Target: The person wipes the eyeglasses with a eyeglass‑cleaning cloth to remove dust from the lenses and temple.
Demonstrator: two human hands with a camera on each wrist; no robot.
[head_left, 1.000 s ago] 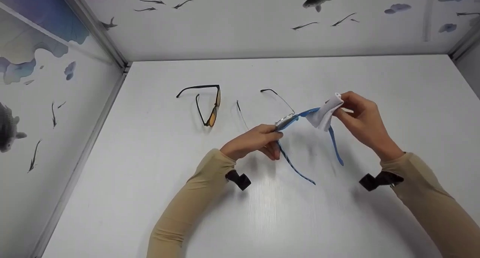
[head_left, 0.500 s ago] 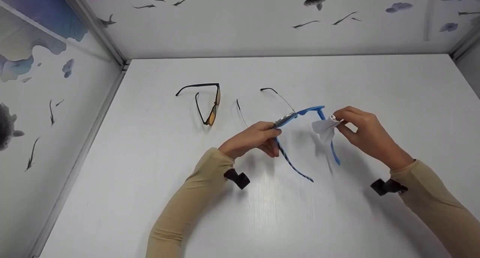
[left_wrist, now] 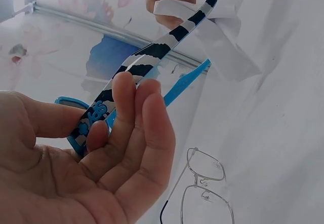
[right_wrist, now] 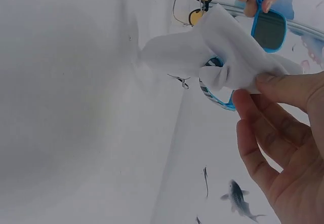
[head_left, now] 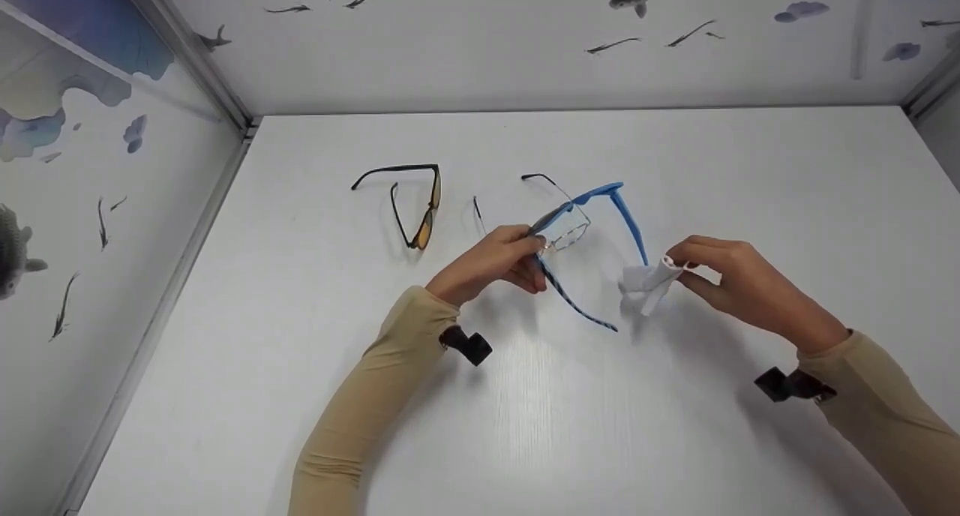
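Observation:
My left hand [head_left: 499,261] pinches blue-framed sunglasses [head_left: 598,191] at one hinge corner, between thumb and fingers. They are raised over the table with both temples unfolded; in the left wrist view the near temple [left_wrist: 152,57] has black and white stripes. A dark lens [right_wrist: 269,30] shows in the right wrist view. To the right, my right hand [head_left: 739,291] pinches a white cloth [head_left: 646,282] between thumb and fingertips. The cloth hangs loosely and overlaps the tip of the plain blue temple [head_left: 631,227] in the head view.
Thin wire-framed glasses [head_left: 571,236] lie on the white table [head_left: 480,426] behind the sunglasses, partly covered by them and my left hand. Farther left are black-framed glasses [head_left: 433,201] with yellow lenses. Printed panels [head_left: 480,43] wall in the back and left side.
The cloth has come off the sunglasses' front and moved down to the end of a temple. My left hand has tilted the sunglasses and shifted slightly left, uncovering more of the wire-framed glasses.

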